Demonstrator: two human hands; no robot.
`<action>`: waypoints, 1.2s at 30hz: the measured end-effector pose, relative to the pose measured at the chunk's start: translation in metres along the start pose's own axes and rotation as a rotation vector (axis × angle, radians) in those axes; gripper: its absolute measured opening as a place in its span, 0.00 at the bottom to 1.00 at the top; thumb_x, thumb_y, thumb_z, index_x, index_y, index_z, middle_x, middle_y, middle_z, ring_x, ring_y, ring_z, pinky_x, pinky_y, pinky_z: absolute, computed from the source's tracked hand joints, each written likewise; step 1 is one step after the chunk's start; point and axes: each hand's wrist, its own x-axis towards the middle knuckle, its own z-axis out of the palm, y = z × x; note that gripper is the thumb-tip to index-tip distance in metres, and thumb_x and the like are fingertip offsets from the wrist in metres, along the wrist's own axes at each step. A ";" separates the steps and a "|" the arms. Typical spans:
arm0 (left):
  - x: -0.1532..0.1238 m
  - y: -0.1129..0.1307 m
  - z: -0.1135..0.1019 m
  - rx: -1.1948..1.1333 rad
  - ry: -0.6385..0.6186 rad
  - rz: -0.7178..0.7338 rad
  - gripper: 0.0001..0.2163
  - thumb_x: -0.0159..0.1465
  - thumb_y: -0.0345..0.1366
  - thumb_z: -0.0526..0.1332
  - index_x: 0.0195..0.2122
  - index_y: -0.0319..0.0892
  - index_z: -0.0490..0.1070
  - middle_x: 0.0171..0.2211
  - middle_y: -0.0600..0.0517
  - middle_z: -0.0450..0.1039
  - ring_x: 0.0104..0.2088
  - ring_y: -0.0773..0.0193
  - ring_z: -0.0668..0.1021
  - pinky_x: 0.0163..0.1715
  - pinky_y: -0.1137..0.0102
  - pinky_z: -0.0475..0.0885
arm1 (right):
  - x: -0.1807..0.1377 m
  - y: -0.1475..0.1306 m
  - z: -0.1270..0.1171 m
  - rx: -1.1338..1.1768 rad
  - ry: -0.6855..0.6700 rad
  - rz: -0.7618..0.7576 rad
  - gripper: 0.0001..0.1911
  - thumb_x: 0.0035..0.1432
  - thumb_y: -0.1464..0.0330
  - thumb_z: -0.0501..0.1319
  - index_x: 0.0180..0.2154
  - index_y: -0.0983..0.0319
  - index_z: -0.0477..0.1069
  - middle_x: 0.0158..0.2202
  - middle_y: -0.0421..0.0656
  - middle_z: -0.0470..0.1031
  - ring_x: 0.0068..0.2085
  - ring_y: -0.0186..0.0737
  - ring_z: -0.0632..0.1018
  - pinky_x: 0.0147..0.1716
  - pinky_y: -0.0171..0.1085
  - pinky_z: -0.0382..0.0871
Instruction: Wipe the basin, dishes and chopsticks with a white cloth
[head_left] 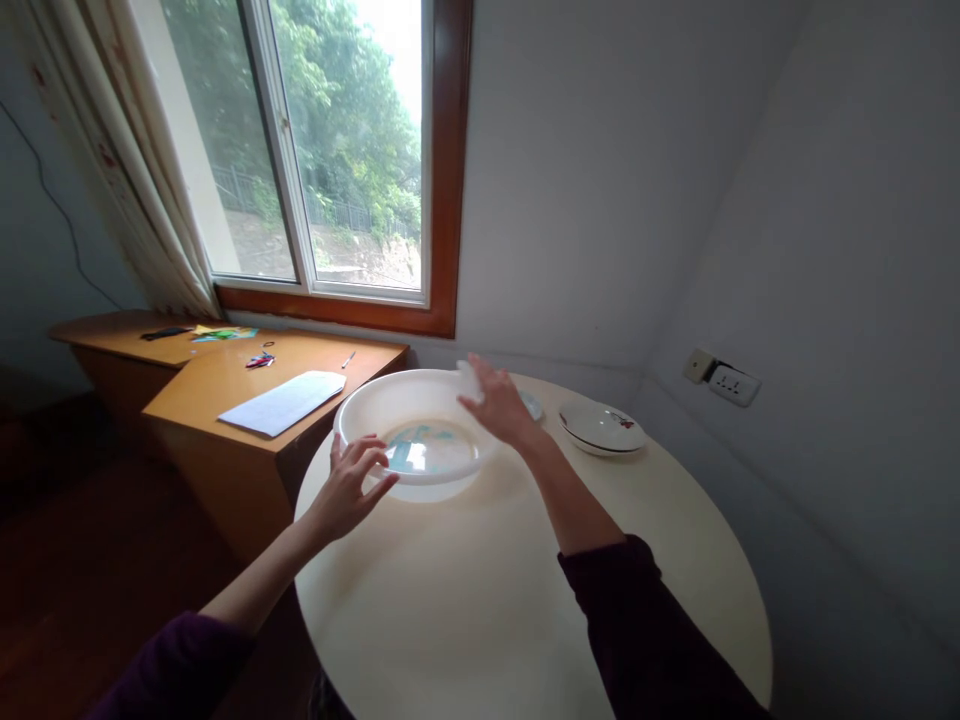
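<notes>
A translucent white plastic basin [409, 388] stands on the round pale table [517, 590]. Clear water with a bluish patch shows in its bottom. My left hand [352, 490] rests at the basin's near left rim, fingers spread and thumb apart. Over the far right rim is my right hand [499, 400], partly smeared by motion. Its fingers are closed around a small white piece [469, 380], too blurred to name its kind. To the right of the basin, a white plate [596, 425] with a red flower print appears stacked on another dish.
Behind my right hand, a small pale dish [531, 404] is partly hidden. A wooden desk [202, 400] at the left holds white paper [285, 402], a pen [349, 359] and colourful sheets [225, 333]. Walls and a window [337, 150] stand behind; a socket [733, 384] is at right.
</notes>
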 end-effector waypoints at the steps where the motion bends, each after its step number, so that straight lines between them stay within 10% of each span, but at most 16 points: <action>1: -0.003 0.000 0.000 0.027 0.011 0.019 0.09 0.60 0.43 0.54 0.37 0.44 0.66 0.47 0.44 0.66 0.54 0.51 0.66 0.56 0.41 0.40 | -0.001 -0.004 0.004 -0.086 -0.241 0.002 0.42 0.49 0.58 0.62 0.62 0.60 0.46 0.63 0.53 0.51 0.63 0.49 0.52 0.60 0.51 0.40; 3: -0.008 -0.003 0.002 0.083 0.047 0.044 0.15 0.58 0.45 0.58 0.43 0.45 0.64 0.53 0.40 0.59 0.58 0.47 0.60 0.55 0.39 0.41 | -0.007 -0.007 0.006 -0.168 -0.513 0.023 0.55 0.43 0.57 0.66 0.64 0.59 0.35 0.65 0.53 0.40 0.65 0.51 0.42 0.60 0.53 0.37; 7: -0.012 -0.012 0.014 0.154 0.110 0.047 0.18 0.56 0.44 0.60 0.46 0.45 0.63 0.56 0.38 0.52 0.60 0.42 0.53 0.54 0.39 0.44 | -0.029 -0.001 -0.008 -0.164 -0.371 0.003 0.48 0.54 0.58 0.57 0.63 0.55 0.23 0.66 0.47 0.35 0.65 0.43 0.37 0.60 0.53 0.34; 16: 0.022 -0.020 0.013 0.185 0.119 -0.033 0.21 0.56 0.36 0.61 0.51 0.41 0.60 0.59 0.33 0.47 0.61 0.36 0.50 0.51 0.36 0.47 | -0.103 0.038 -0.066 -0.289 -0.202 0.145 0.34 0.60 0.60 0.48 0.64 0.59 0.37 0.65 0.48 0.42 0.65 0.45 0.46 0.60 0.54 0.39; 20: 0.001 0.007 0.006 0.015 0.168 0.160 0.12 0.62 0.32 0.52 0.47 0.42 0.64 0.58 0.40 0.56 0.61 0.52 0.57 0.58 0.50 0.51 | -0.149 0.055 -0.068 -0.362 -0.182 0.210 0.29 0.62 0.57 0.42 0.61 0.62 0.49 0.63 0.49 0.50 0.63 0.45 0.51 0.60 0.51 0.46; 23: -0.026 0.020 0.018 -0.045 -0.209 0.327 0.15 0.64 0.34 0.47 0.49 0.41 0.67 0.58 0.43 0.60 0.60 0.57 0.60 0.60 0.56 0.48 | -0.178 0.057 -0.052 -0.401 -0.358 0.298 0.31 0.62 0.55 0.40 0.63 0.62 0.44 0.64 0.47 0.47 0.64 0.44 0.48 0.60 0.52 0.43; 27: -0.047 0.023 0.039 0.026 -0.634 0.171 0.29 0.64 0.48 0.43 0.63 0.38 0.48 0.63 0.40 0.46 0.63 0.51 0.50 0.59 0.50 0.41 | -0.203 0.053 -0.022 -0.427 -0.612 0.368 0.35 0.61 0.51 0.38 0.64 0.61 0.35 0.66 0.45 0.38 0.65 0.44 0.40 0.60 0.52 0.37; 36: -0.047 0.026 0.041 0.002 -0.805 0.084 0.34 0.62 0.55 0.38 0.64 0.38 0.43 0.64 0.42 0.39 0.64 0.53 0.44 0.59 0.53 0.35 | -0.213 0.055 -0.003 -0.508 -0.660 0.363 0.33 0.61 0.50 0.36 0.63 0.58 0.41 0.65 0.45 0.40 0.65 0.43 0.42 0.60 0.51 0.34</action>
